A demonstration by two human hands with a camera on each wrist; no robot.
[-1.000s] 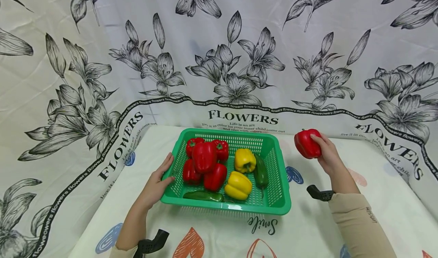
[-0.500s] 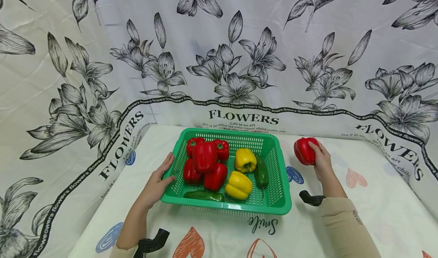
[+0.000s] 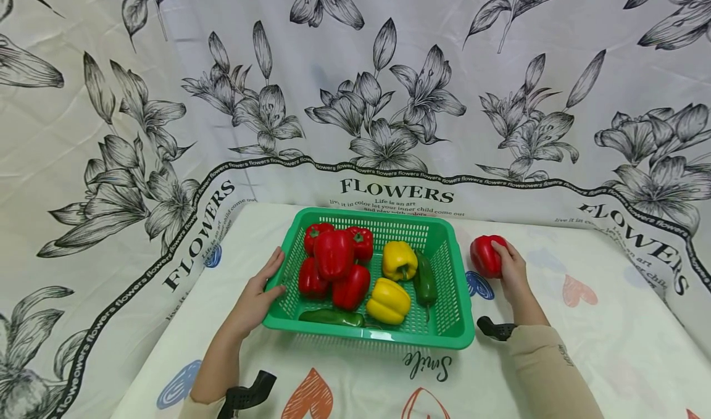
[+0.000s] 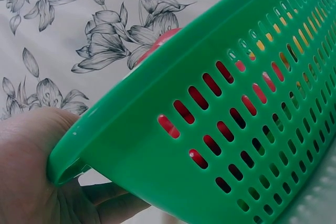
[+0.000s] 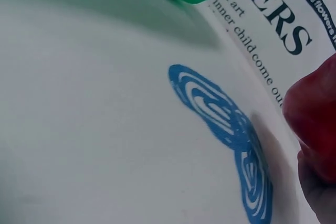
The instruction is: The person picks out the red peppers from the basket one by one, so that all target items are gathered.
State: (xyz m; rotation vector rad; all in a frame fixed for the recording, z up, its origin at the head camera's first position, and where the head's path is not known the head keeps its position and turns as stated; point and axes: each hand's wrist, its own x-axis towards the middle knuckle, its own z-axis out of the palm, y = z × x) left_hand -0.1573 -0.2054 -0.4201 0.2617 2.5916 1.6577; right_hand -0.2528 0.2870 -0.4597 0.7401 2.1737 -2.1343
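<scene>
My right hand (image 3: 513,272) grips a red bell pepper (image 3: 484,257) to the right of the green plastic basket (image 3: 452,339). In the right wrist view, the pepper (image 5: 317,114) and a fingertip show at the right edge. My left hand (image 3: 258,302) holds the basket's left side by the rim. The left wrist view has the hand (image 4: 37,166) against the rim (image 4: 105,114), with fingers beneath it. Inside lie several red bell peppers (image 3: 333,255), one stacked on top, two yellow bell peppers (image 3: 387,300), and two long green peppers (image 3: 424,280).
A white tablecloth (image 3: 355,376) with printed hearts covers the table. Behind it hangs a floral curtain (image 3: 333,67). Black wrist cameras (image 3: 494,328) are worn on both forearms. A blue printed heart (image 3: 479,285) lies between the basket and my right hand.
My right hand has moved left and down toward the table with the red bell pepper, closer to the basket. The left hand and basket stay nearly in place.
</scene>
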